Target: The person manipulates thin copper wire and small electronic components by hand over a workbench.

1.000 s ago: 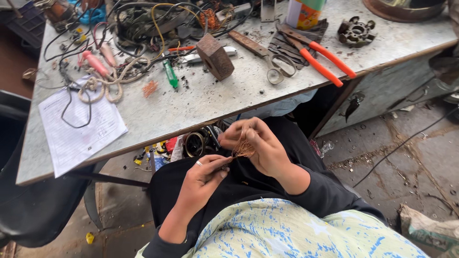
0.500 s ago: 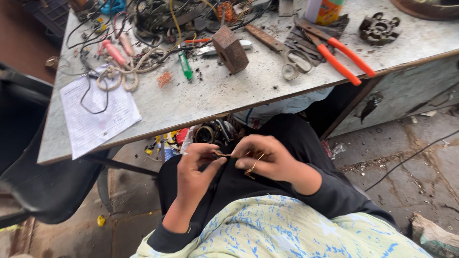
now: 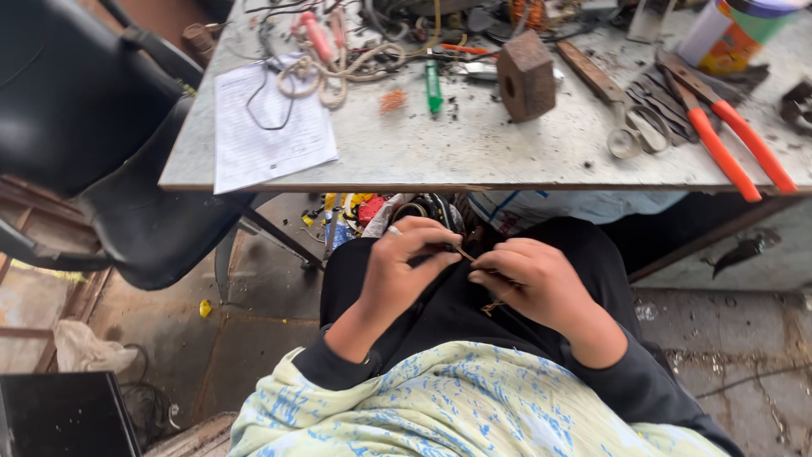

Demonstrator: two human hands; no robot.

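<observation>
Two bare hands meet over a lap in black cloth. Both the left hand (image 3: 404, 269) and the right hand (image 3: 531, 283) pinch a thin brown copper wire (image 3: 467, 254) with curled fingers. Past them stands a scratched grey metal table (image 3: 474, 152). On it lie a white printed paper sheet (image 3: 269, 131), a brown wooden block with a hole (image 3: 525, 74), silver scissors (image 3: 636, 135), orange-handled pliers (image 3: 732, 140) and a white and orange tub (image 3: 719, 38).

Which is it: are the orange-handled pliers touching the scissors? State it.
Cannot tell. In the head view the pliers lie right beside the scissors, and no plain gap or contact shows.
</observation>
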